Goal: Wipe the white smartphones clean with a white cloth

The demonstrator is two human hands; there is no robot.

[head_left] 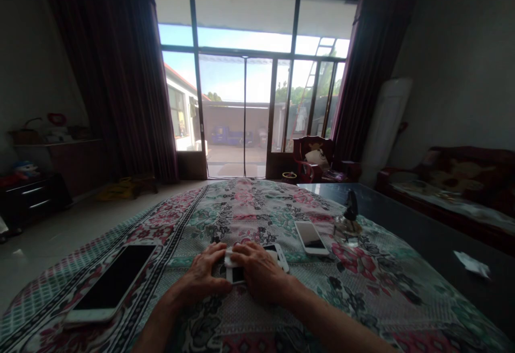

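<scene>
Head view: phone (238, 274) beneath right grip (262, 270)

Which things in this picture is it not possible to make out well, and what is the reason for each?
All in the head view:
- Middle of the phone: hidden by the right hand and a white wad.
- The wad's material: mostly under the right fingers.
- Both forearms: cut off by the bottom edge.
- Black object at right: too dark and blurred to identify.
- Sofa: dim, cut off by the right edge.
</scene>
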